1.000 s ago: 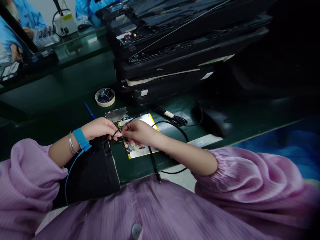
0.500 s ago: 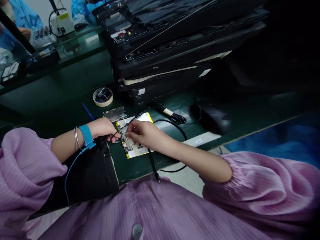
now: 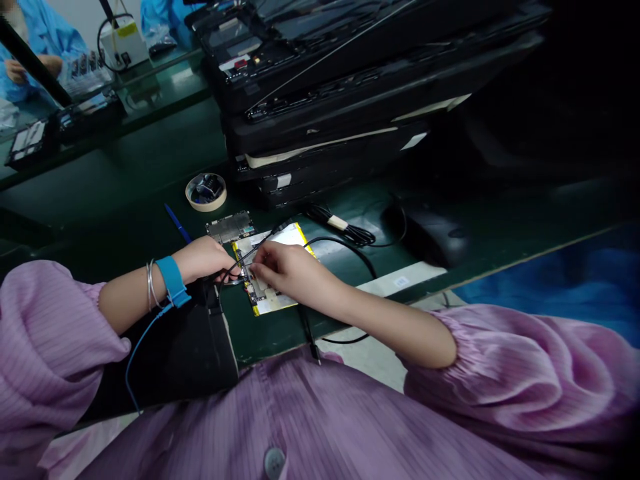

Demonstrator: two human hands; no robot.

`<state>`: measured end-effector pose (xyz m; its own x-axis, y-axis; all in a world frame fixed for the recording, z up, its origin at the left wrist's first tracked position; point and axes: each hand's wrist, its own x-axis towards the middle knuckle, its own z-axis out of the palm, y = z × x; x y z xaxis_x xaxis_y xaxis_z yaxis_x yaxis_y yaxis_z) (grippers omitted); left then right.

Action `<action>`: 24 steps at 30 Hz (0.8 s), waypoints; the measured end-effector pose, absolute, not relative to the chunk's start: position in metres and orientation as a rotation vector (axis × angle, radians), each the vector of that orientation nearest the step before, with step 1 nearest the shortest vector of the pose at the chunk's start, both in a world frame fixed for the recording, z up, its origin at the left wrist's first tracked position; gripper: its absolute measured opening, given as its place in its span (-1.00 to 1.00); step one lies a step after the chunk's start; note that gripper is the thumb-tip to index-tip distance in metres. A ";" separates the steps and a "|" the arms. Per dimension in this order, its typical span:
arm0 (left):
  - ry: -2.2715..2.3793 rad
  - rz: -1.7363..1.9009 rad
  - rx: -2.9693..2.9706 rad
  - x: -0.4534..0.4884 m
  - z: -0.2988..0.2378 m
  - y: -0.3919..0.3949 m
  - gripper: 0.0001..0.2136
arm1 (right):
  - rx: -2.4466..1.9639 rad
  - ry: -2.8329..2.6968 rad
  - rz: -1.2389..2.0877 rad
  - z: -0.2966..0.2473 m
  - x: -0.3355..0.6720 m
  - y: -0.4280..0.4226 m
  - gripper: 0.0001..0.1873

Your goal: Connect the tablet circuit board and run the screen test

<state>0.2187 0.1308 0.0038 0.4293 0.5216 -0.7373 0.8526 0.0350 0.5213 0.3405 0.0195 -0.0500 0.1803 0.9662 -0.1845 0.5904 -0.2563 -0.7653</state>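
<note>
A flat white battery pack [image 3: 287,237] with yellow edges lies on the bench, and a circuit board [image 3: 259,283] rests over its left part. My left hand [image 3: 207,259], with a blue wrist strap [image 3: 171,277] behind it, is closed at the board's left edge; a small shiny piece and a cable show by its fingertips, but what it grips is unclear. Above the board my right hand [image 3: 283,265] is closed in a pinch, its fingertips hiding anything between them. A black cable [image 3: 250,252] crosses over the board between both hands. Behind lies a second circuit board [image 3: 231,227].
Large dark device panels [image 3: 320,120] are stacked at the back. Nearby are a round tub [image 3: 206,205] of small parts, a blue pen-like tool [image 3: 177,223], a bundled black cable [image 3: 345,227] and a computer mouse [image 3: 430,233]. A co-worker's hand [image 3: 50,65] shows far left.
Both hands stay at the board with almost the same grip. The camera view has shifted slightly. At far left, more of the co-worker's hands shows.
</note>
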 end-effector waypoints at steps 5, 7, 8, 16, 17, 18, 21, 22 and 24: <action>1.231 -0.384 1.630 0.220 0.002 0.131 -0.75 | -1.928 -1.479 0.879 -0.051 0.340 0.018 -0.84; 1.226 -0.380 1.635 0.219 0.000 0.131 -0.74 | -1.915 -1.489 0.865 -0.053 0.340 0.017 -0.86; 1.223 -0.377 1.639 0.218 -0.001 0.132 -0.74 | -1.904 -1.497 0.860 -0.054 0.340 0.016 -0.87; 1.178 -0.365 1.657 0.216 -0.004 0.133 -0.76 | -1.761 -1.583 0.874 -0.060 0.344 0.011 -0.94; 1.173 -0.366 1.657 0.216 -0.003 0.133 -0.75 | -1.742 -1.593 0.878 -0.060 0.345 0.010 -0.95; 1.168 -0.368 1.657 0.216 -0.003 0.133 -0.75 | -1.719 -1.608 0.880 -0.061 0.346 0.009 -0.96; 1.158 -0.373 1.657 0.216 -0.002 0.134 -0.76 | -1.629 -1.670 0.867 -0.062 0.349 0.007 -0.97; 1.156 -0.372 1.660 0.216 -0.002 0.134 -0.77 | -1.598 -1.695 0.859 -0.063 0.350 0.006 -0.95; 1.153 -0.369 1.666 0.216 -0.002 0.134 -0.78 | -1.555 -1.747 0.840 -0.064 0.352 0.006 -0.87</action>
